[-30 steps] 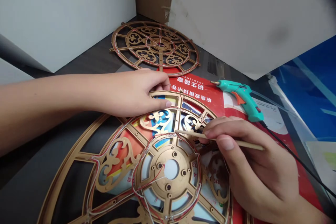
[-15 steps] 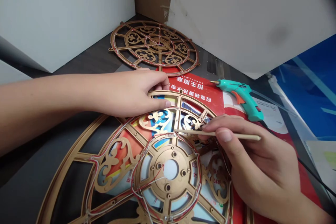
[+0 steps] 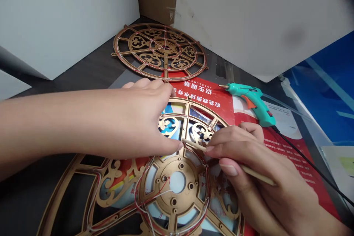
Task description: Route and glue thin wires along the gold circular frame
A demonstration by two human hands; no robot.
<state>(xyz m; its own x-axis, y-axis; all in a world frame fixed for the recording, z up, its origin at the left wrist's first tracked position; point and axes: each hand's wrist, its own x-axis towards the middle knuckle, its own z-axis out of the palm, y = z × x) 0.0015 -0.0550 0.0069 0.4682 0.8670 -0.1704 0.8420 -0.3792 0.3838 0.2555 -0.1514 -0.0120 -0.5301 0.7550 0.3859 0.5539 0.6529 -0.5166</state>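
A round gold openwork frame with scroll ornaments and a central hub lies in front of me. Red and white wires run along its rings and spokes. My left hand reaches across its far left part, fingers apart and gripping nothing. The thumb tip presses on the inner ring beside a spoke. Pinched in my right hand is a thin pale wooden stick, its tip close to my left thumb at that spoke. Part of the frame is hidden beneath both hands.
Farther back lies a second wired gold frame. A teal hot glue gun with an orange trigger rests to the right, its black cord trailing toward me. Red printed sheets lie under the near frame. White panels stand behind.
My left hand has come nearer, its thumb moving from the outer part of the frame to the inner ring. The right hand has lowered and tilted the stick, tip still near the spoke.
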